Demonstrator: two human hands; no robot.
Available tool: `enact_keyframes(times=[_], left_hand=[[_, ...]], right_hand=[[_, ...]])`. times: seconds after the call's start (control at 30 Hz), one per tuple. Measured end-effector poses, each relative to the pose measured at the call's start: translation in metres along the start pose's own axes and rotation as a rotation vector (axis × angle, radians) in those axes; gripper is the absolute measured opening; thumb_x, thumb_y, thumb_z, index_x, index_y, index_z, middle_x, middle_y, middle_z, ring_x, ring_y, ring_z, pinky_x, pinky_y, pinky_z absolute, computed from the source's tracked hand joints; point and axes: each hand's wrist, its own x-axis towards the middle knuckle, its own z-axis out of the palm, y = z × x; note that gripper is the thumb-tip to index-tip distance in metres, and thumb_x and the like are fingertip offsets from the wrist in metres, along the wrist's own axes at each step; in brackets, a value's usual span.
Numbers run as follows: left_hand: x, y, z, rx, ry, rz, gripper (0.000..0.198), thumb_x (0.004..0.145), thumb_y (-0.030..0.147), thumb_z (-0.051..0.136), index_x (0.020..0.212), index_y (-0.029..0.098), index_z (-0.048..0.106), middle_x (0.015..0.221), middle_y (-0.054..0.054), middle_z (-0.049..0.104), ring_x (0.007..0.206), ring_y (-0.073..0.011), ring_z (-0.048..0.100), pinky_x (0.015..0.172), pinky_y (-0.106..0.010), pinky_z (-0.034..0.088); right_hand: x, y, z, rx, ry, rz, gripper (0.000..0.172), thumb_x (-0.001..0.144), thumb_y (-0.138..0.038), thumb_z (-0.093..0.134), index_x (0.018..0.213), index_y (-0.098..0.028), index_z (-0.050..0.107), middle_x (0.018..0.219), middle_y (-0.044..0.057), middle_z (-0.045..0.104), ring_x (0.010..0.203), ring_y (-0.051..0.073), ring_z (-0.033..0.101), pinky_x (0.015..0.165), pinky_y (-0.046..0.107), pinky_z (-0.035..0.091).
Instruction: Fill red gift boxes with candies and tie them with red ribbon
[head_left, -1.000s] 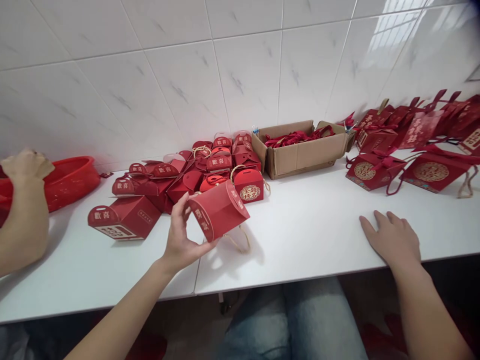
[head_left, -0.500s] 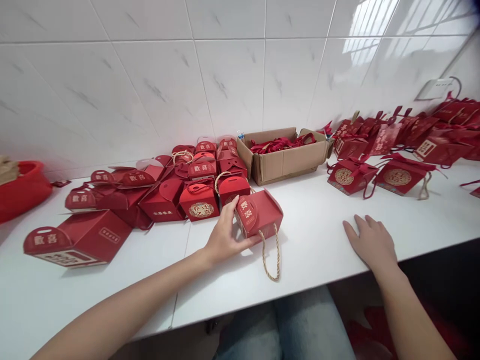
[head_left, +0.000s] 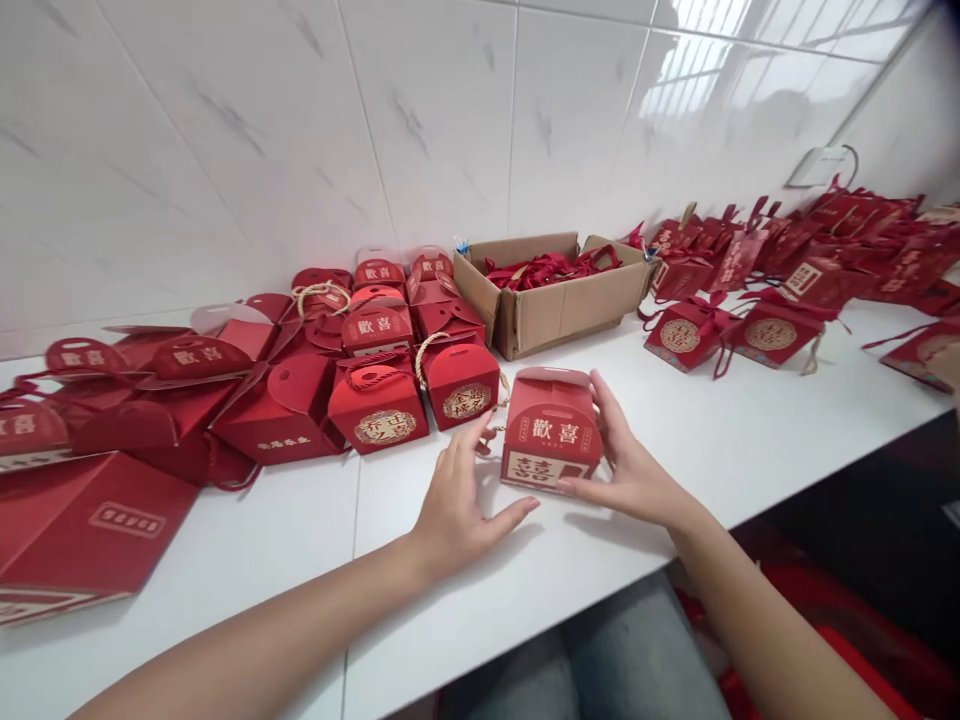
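Right hand (head_left: 637,480) clasps a red box (head_left: 553,428) by its right side; left hand (head_left: 456,505), unclenched, curves just left of it. Farther back sits a cardboard carton (head_left: 570,308).

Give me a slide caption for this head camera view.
Right hand holds a red box; left hand open beside it; carton of ribbons behind.

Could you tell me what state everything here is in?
Red box in hand: upright, gripped.
Right fingers: closed on that box.
Left fingers: spread, beside that box.
Cardboard carton: open-topped.
Red ribbons: loosely heaped in the carton.
Two gold-medallion boxes at right: ribbon-topped.
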Motion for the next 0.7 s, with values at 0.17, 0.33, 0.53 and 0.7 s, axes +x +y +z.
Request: enact_keyframes(times=[0.17, 0.33, 0.53, 0.7], left_hand=[[0.007, -0.004, -0.001, -0.315, -0.121, -0.078, 0.065, 0.084, 0.028, 0.058, 0.140, 0.024, 0.025, 0.136, -0.016, 0.041, 0.118, -0.0284, 0.048, 0.091, -0.046, 0.045], [0.005, -0.004, -0.002, -0.508, -0.230, -0.033, 0.067, 0.085, 0.019, 0.054, 0.142, 0.029, 0.020, 0.139, -0.015, 0.039, 0.119, -0.0271, 0.048, 0.092, -0.045, 0.044], [0.003, -0.004, -0.003, -0.521, -0.239, -0.006, 0.059, 0.089, 0.019, 0.050, 0.140, 0.033, 0.022, 0.130, -0.012, 0.043, 0.108, -0.0229, 0.054, 0.087, -0.041, 0.045], [0.003, -0.003, -0.004, -0.510, -0.252, 0.051, 0.056, 0.091, 0.020, 0.047, 0.139, 0.032, 0.023, 0.122, -0.011, 0.045, 0.102, -0.0212, 0.054, 0.082, -0.039, 0.046]], right_hand=[[0.009, 0.016, -0.012, 0.239, -0.049, 0.054, 0.111, 0.067, -0.028, 0.078, 0.149, -0.036, 0.004, 0.148, 0.011, 0.035, 0.129, 0.030, 0.044, 0.103, 0.051, 0.042], [0.014, 0.028, -0.011, 0.476, 0.303, 0.127, 0.066, 0.071, -0.037, 0.074, 0.130, -0.027, 0.045, 0.127, 0.008, 0.059, 0.114, 0.028, 0.058, 0.093, 0.045, 0.051], [0.021, 0.029, -0.011, 0.696, 0.549, 0.144, 0.042, 0.078, -0.043, 0.066, 0.114, -0.025, 0.056, 0.113, 0.005, 0.068, 0.096, 0.025, 0.066, 0.083, 0.042, 0.055], [0.008, 0.026, -0.028, 0.853, 0.526, 0.166, 0.043, 0.073, -0.055, 0.059, 0.104, -0.025, 0.063, 0.098, 0.004, 0.071, 0.099, 0.030, 0.065, 0.082, 0.046, 0.054]])
